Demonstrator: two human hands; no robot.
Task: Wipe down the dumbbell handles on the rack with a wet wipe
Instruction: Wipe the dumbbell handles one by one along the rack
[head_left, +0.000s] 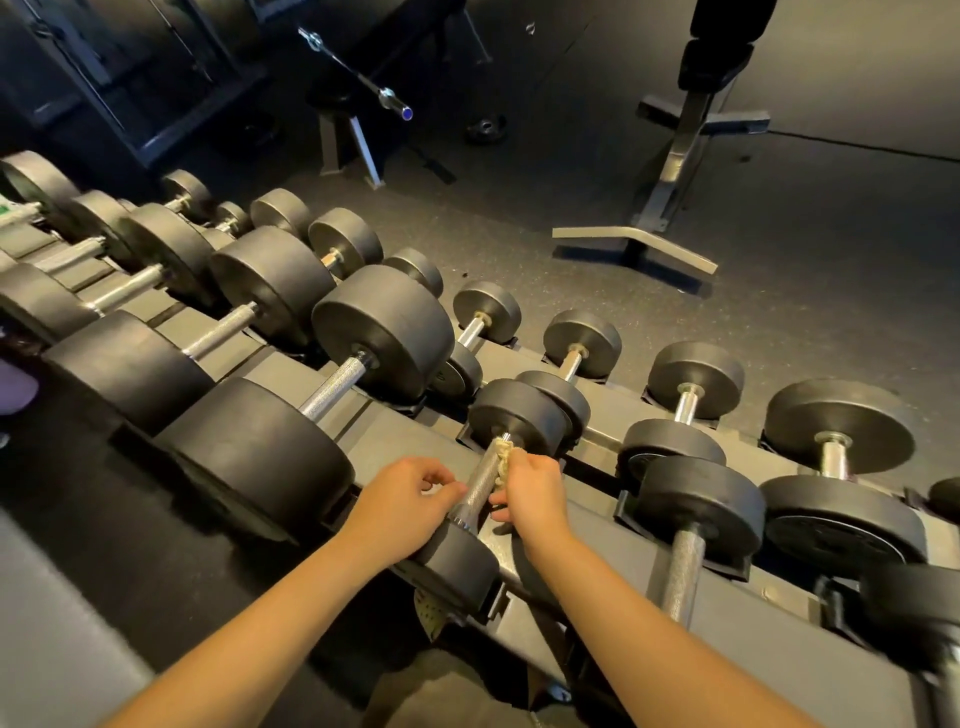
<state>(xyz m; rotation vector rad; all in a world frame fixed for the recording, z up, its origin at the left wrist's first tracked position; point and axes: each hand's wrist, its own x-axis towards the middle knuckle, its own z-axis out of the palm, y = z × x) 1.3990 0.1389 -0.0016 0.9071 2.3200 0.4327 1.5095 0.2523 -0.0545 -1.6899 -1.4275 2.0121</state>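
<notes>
Wiping is under way on one handle. I take the small dumbbell (460, 569) on the front rail of the rack (753, 623) as the reference for every position below.

**Right hand** (532, 491) — fingers curled, pinching a bunched wet wipe (501, 460) against the right side of this dumbbell's handle (480, 483), up near its far head. The wipe touches the knurled metal. It covers only the far part of the bar, and the near part is bare.

**Left hand** (410, 499) — just left of the same handle, fingers curled, with the tips drawn together at the bar close to the near head. I cannot tell whether they grip the bar, merely touch it, or hold nothing.

**Step in hand.** I judge this handle to be partway through its wipe, with the near stretch yet to be covered.

**Next move.** I would draw the wipe along the bar toward the near head. It should be wrapped round so that the underside is reached as well as the top. The small dumbbell may roll in its cradle, so the left hand should steady it.

After that, the work passes to a neighbour. One candidate is the dumbbell just right of the reference, with its grey handle (683, 577) exposed. The other is the large one to the left, with its bright handle (332, 387). I cannot tell which neighbouring handles are already clean.
</notes>
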